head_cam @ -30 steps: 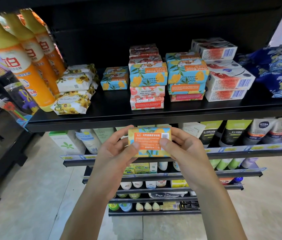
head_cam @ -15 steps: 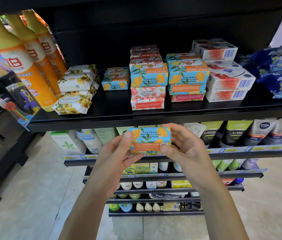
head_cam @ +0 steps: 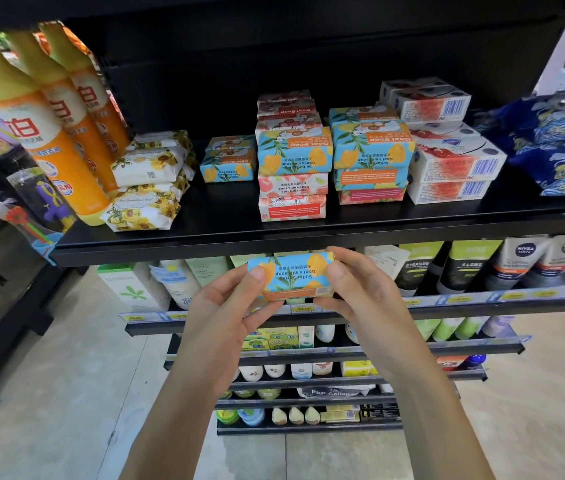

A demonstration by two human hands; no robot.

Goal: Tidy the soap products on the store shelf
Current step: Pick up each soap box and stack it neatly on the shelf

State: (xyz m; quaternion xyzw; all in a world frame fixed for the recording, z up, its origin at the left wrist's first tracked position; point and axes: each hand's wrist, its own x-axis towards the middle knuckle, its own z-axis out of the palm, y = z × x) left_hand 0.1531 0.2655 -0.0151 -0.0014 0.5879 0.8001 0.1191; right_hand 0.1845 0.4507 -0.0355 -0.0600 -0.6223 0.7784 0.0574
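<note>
Two hands, one soap box [head_cam: 291, 275] between them, and the head camera has it all. The left hand [head_cam: 225, 306] pinches the box's left end, thumb on the near face, fingers curled round behind. The right hand [head_cam: 360, 292] grips the right end the same way. The box is blue with yellow fruit and an orange strip along its lower edge, and its lettering reads upside down to us. It's held level in the air, just below the front lip of the black top shelf [head_cam: 225, 233], touching nothing but the hands.

Up on that shelf, matching blue boxes turn up in three spots: a low stack [head_cam: 229, 159] left of centre, the middle stack [head_cam: 293, 157] where one sits on top of pink pomegranate boxes, and the right stack [head_cam: 371, 150] just beside it. Further right come white barcoded boxes [head_cam: 454, 164], stacked, and at the far right dark blue patterned packs [head_cam: 558, 140]. Over on the left, sunflower-wrapped bars [head_cam: 149, 181] are piled near the shelf edge, with tall orange bottles [head_cam: 49, 133] beside them. Behind the held box, the shelf below carries a row of tubes [head_cam: 464, 268].
</note>
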